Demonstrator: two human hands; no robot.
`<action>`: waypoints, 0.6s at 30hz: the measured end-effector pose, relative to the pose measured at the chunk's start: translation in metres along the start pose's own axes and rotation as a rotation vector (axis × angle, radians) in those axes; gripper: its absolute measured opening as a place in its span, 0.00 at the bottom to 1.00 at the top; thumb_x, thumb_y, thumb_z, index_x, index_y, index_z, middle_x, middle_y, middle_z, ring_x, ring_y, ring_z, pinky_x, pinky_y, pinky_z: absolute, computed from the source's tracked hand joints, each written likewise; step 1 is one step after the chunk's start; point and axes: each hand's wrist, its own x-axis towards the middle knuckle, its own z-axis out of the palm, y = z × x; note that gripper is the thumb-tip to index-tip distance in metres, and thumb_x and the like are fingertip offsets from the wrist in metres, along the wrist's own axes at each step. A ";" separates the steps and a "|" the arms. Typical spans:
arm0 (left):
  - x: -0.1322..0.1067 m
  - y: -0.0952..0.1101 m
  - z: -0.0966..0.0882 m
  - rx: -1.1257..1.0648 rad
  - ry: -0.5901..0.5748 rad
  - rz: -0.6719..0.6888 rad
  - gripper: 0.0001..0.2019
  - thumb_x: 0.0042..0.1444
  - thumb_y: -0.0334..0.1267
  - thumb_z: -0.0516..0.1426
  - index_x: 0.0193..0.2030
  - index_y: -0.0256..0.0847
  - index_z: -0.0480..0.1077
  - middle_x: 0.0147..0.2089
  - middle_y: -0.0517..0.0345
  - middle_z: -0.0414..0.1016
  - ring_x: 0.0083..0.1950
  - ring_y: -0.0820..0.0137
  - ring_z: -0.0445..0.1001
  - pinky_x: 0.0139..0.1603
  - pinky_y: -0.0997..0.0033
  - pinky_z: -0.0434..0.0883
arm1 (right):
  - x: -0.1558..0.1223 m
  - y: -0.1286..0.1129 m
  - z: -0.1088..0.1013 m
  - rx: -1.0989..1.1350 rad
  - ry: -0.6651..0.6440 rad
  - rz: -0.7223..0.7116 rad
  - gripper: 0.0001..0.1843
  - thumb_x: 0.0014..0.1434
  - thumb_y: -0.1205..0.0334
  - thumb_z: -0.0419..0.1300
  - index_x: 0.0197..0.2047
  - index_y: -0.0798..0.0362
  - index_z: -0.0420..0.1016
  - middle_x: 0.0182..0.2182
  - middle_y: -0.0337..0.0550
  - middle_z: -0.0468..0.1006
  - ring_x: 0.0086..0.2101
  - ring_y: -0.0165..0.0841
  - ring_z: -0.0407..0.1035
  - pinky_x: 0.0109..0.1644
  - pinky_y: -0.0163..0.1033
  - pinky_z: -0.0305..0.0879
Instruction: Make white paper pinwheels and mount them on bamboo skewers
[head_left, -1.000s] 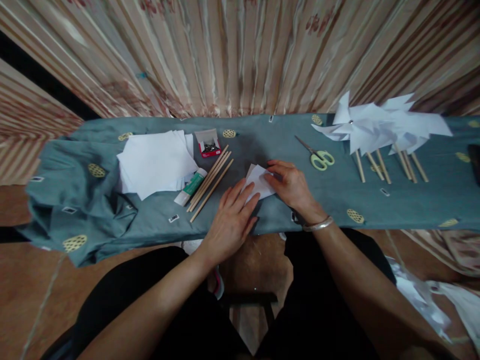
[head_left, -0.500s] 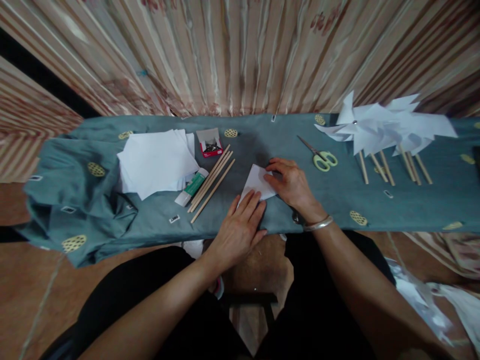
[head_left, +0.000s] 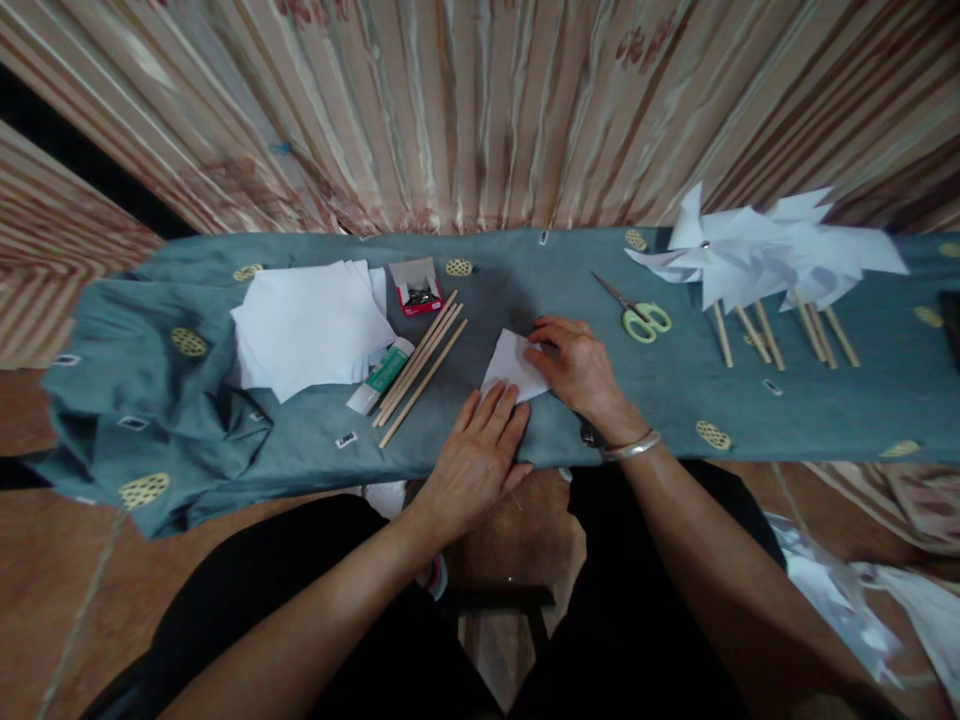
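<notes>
A small white folded paper, roughly triangular, lies on the cloth near the table's front edge. My left hand rests flat with outstretched fingers over its lower left part, pressing it down. At the paper's right side, my right hand has its thumb on the sheet and its fingers curled round the edge, closed on it. The fingertips partly cover that corner. To the right of this hand lie scissors with pale green handles.
On the left lie a stack of white paper, a glue stick, several wooden sticks and an open red box of small metal pieces. Several white paper pinwheels on sticks lie at the right. A pleated curtain hangs behind the table.
Both hands stay at the folded paper in almost the same pose. The whole view has shifted very slightly; nothing was taken up or let go.
</notes>
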 end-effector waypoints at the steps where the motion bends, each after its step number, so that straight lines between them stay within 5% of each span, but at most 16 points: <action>1: 0.000 0.000 0.000 0.001 -0.001 -0.001 0.30 0.61 0.46 0.55 0.65 0.30 0.57 0.70 0.35 0.55 0.73 0.50 0.50 0.70 0.45 0.51 | 0.000 0.000 0.000 0.003 0.002 -0.001 0.06 0.56 0.65 0.61 0.38 0.53 0.79 0.47 0.50 0.79 0.49 0.43 0.72 0.56 0.50 0.65; 18: 0.002 0.001 0.000 0.059 -0.029 0.009 0.31 0.59 0.46 0.57 0.65 0.30 0.57 0.70 0.32 0.54 0.72 0.48 0.50 0.70 0.45 0.53 | 0.001 0.002 0.002 -0.005 -0.033 -0.032 0.10 0.60 0.65 0.55 0.40 0.54 0.77 0.45 0.51 0.79 0.50 0.43 0.70 0.58 0.51 0.62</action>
